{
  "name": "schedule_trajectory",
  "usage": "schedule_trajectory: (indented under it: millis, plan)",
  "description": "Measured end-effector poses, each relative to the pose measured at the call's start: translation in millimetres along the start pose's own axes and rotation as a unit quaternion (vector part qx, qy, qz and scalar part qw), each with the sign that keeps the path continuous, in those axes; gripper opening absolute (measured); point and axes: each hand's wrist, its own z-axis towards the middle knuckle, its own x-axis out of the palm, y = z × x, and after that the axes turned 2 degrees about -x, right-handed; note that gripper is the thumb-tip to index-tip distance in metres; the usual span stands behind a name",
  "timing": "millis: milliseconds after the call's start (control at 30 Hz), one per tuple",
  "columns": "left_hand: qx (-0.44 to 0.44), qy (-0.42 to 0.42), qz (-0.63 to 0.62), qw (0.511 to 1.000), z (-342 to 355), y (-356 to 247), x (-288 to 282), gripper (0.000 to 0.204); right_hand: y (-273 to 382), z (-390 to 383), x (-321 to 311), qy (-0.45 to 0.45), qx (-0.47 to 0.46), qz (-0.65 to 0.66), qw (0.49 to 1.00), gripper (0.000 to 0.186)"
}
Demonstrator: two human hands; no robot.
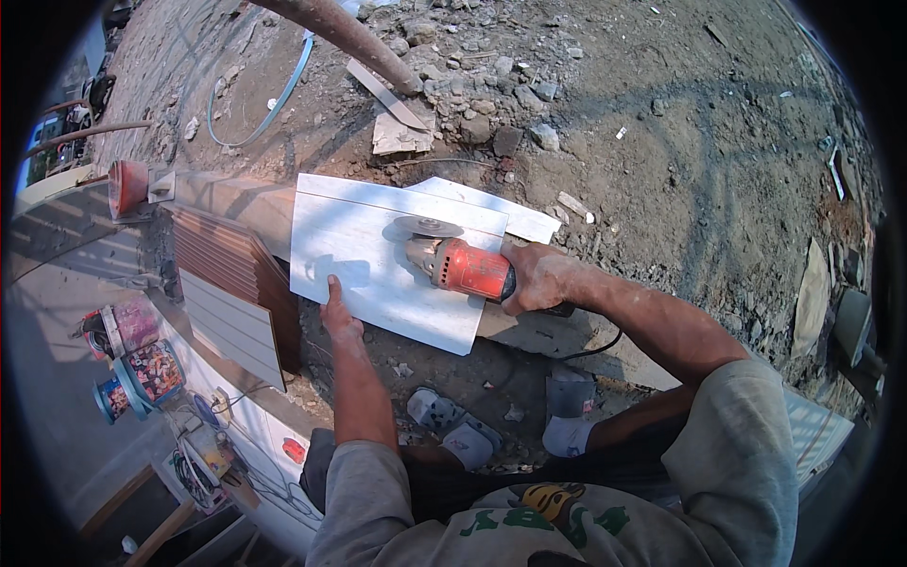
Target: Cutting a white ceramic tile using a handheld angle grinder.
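A white tile [378, 236] lies in front of me, a thin dark line running across it near its far edge. My left hand [340, 310] grips the tile's near edge at the left, thumb on top and the other fingers hidden below. My right hand [539, 276] is wrapped round the back of a red angle grinder [472, 269]. The grinder's disc [427, 226] is over the tile, close to the line; whether it touches the surface I cannot tell. Another white tile piece [515, 215] juts out beneath the far right side. The grinder's black cord [605, 348] trails toward my legs.
To the left stands a stack of tiles [227, 269] on edge. Farther left are buckets [156, 369] and tangled cables. A rusty pole [354, 42] slants in above a tile offcut [402, 134]. Rubble [491, 104] and a blue hose [293, 85] lie on the dirt beyond.
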Motion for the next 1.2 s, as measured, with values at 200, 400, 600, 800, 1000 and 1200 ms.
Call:
schedule_trajectory:
  millis: [200,400,600,800,1000,1200]
  plan:
    - [-0.011,-0.008,0.014,1.0,-2,1,0,0.064,-5,-5,-3,0.003,-0.004,0.015,1.0,0.068]
    - [0.0,0.019,-0.002,1.0,-5,4,2,0.063,-12,-9,-5,0.014,-0.015,0.019,1.0,0.066]
    - [0.008,-0.007,0.01,1.0,-14,5,10,0.063,-18,-13,-4,0.007,-0.003,0.006,1.0,0.065]
    - [0.007,0.006,0.002,1.0,-10,4,8,0.061,-23,-14,-3,-0.004,-0.021,0.004,1.0,0.063]
    - [0.013,0.014,0.005,1.0,-12,6,10,0.065,-25,-19,-5,-0.005,-0.023,0.005,1.0,0.062]
    - [0.011,0.01,0.01,1.0,-11,6,9,0.067,-24,-21,-4,-0.002,-0.02,0.009,1.0,0.061]
